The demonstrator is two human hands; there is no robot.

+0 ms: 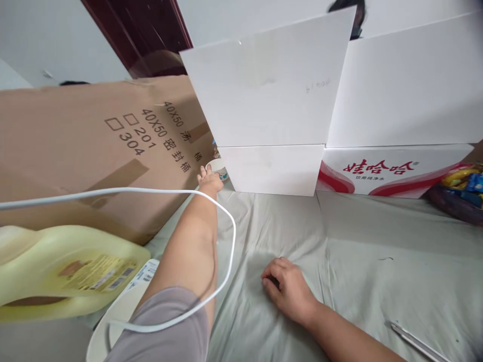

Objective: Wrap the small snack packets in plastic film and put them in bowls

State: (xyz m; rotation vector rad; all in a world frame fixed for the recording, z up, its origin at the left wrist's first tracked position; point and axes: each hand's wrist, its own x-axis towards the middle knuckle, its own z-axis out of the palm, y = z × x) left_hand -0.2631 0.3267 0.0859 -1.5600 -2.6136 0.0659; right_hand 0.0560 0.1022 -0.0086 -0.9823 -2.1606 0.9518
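My left hand (209,179) is stretched far forward into the gap between the brown cardboard box (56,141) and the white boxes (267,95). Its fingers are spread at a white round thing with a blue-green pattern (222,176), perhaps a bowl, partly hidden by the hand and the boxes. They look to be at its near edge; a firm hold does not show. My right hand (289,291) rests on the grey-green cloth (358,281), fingers loosely curled, with nothing visible in them. Over my left forearm loops a white cable (233,241).
A large pale-yellow plastic jug (75,271) lies on its side at left, by a white container (121,306). A white carton with red print (377,173) stands at right, beside colourful packets (468,183). A thin silvery tool (418,344) lies lower right.
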